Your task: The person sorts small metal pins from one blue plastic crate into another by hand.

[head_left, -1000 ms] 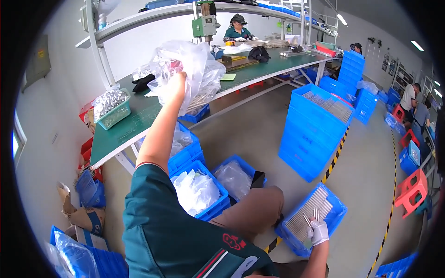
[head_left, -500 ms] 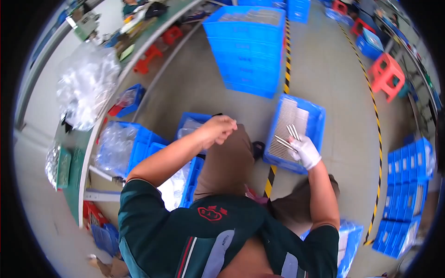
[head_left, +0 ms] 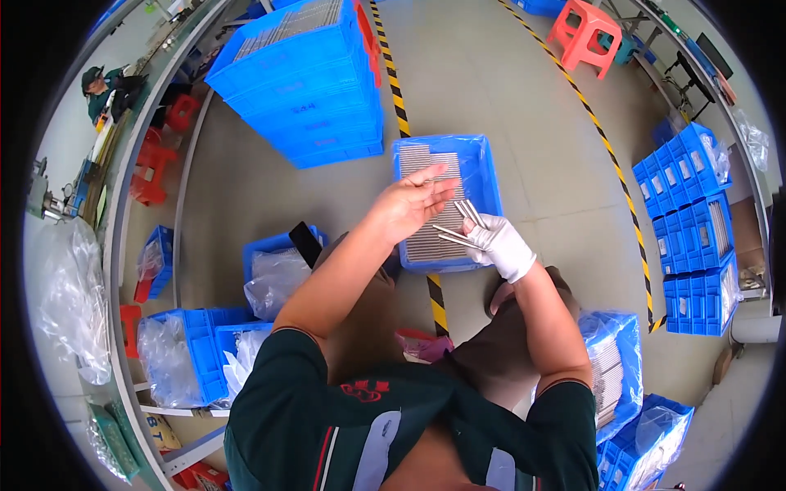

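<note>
My bare left hand point(head_left: 412, 204) hovers over a blue crate point(head_left: 489, 182), its fingers spread and nothing visible between them. Rows of thin silvery metal rods point(head_left: 430, 245) lie packed side by side in that crate, which is lined with clear plastic. In a white glove, my right hand point(head_left: 503, 248) grips several loose metal rods point(head_left: 453, 236), fanned out in two directions past the fingers. It is at the crate's near right side, close to my left fingertips. Part of the packed rods is hidden behind both hands.
A tall stack of blue crates point(head_left: 315, 98) stands beyond, on the left. More stacked crates point(head_left: 696, 245) line the right side. Near my left arm are crates with plastic bags point(head_left: 278, 278) and a dark phone-like slab point(head_left: 305, 244). A red stool point(head_left: 585, 37) stands far right.
My left hand has moved right, over the crate, and its pinched fingers have spread. The right hand keeps hold of the rods. The whole view has turned, shifting the crate stack left.
</note>
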Tool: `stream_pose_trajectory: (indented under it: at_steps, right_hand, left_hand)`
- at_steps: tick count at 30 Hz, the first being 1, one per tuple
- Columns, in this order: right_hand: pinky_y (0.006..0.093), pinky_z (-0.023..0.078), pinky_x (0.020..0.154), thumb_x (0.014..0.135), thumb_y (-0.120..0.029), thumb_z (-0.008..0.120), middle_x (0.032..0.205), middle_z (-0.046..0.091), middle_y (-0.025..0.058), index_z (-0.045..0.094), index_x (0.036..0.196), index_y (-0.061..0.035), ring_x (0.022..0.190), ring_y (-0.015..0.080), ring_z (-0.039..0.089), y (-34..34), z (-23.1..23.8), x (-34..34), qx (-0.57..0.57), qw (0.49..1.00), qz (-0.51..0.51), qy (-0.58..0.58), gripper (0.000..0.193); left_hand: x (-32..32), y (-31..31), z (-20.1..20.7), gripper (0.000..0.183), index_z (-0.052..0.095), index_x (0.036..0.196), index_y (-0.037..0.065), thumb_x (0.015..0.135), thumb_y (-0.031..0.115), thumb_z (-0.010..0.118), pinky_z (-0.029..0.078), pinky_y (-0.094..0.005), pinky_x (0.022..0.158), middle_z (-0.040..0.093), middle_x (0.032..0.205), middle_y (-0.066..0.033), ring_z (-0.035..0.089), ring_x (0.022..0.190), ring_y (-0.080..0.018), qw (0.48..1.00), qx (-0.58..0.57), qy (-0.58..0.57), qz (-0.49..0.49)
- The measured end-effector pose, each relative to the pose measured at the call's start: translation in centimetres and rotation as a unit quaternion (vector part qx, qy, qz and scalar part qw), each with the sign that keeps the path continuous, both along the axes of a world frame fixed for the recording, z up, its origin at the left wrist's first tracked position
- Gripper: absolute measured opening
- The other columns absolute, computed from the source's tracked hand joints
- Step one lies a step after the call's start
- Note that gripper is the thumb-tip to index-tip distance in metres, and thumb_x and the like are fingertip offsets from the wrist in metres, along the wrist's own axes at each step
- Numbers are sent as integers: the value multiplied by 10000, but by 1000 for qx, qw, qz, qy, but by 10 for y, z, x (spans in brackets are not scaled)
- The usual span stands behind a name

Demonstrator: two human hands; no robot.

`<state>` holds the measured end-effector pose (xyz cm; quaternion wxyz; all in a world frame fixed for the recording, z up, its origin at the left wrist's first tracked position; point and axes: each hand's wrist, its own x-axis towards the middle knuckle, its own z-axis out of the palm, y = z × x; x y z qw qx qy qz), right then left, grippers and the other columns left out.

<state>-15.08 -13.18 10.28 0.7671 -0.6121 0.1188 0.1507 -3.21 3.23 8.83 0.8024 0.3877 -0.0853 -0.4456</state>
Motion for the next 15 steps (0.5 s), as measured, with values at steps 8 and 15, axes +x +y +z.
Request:
stream_pose_trajectory:
  at_steps: [8, 15]
  right_hand:
    - [203, 275, 415, 830, -250, 570, 535, 460, -17, 589, 763, -43, 456, 56, 375, 5, -7, 9, -47, 999, -13, -4, 219]
    - [215, 292, 420, 828, -234, 573, 529, 457, -19, 606, 757, -25, 465, 61, 383, 8, -5, 14, -90, 996, -4, -1, 224]
  left_hand:
    - [-18, -7, 5, 328, 467, 1179, 82, 855, 130, 471, 422, -406, 846, 468, 1192, -185, 409, 1154, -297, 989, -105, 103, -22]
    - [-22, -6, 4, 316, 478, 1161, 73, 856, 152, 480, 426, -427, 836, 476, 1183, -192, 436, 1126, -310, 992, -72, 108, -2]
